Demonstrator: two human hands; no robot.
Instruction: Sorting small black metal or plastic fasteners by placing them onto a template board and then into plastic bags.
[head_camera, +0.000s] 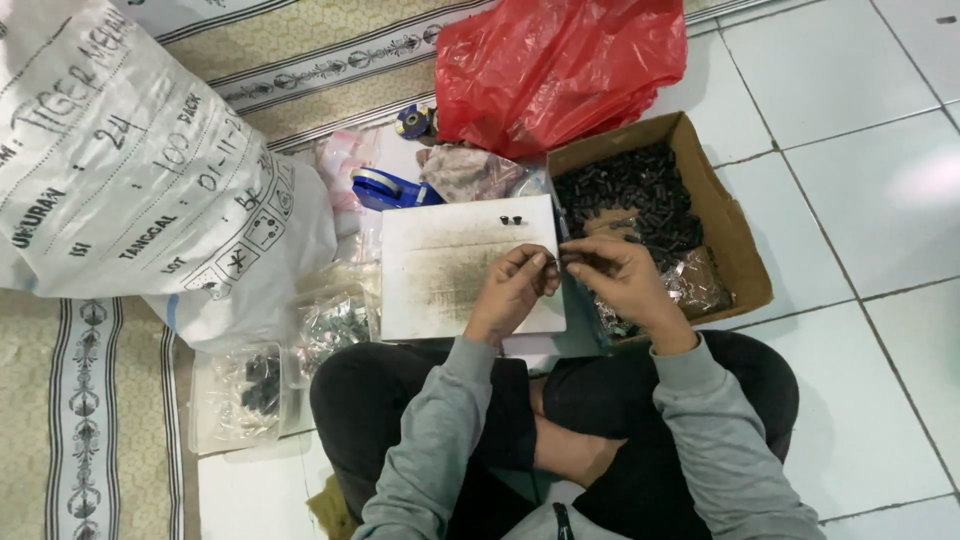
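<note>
I sit cross-legged on the floor in grey sleeves and dark trousers. My left hand (512, 290) and my right hand (618, 272) meet over the right edge of a worn white board (450, 270). Their fingertips pinch a small dark part (556, 263) between them. Which hand carries it I cannot tell exactly; both touch it. Two small dark pieces (511, 219) lie near the board's far edge. To the right stands an open cardboard box (742, 250) filled with several small black parts (630, 195).
A large white woven sack (130, 170) lies at the left, a red plastic bag (555, 65) at the back. A blue tape dispenser (385, 188), clear plastic bags (335, 320) and a clear tub (240, 395) sit around the board. White floor tiles (860, 160) extend right, a patterned mat (85, 420) left.
</note>
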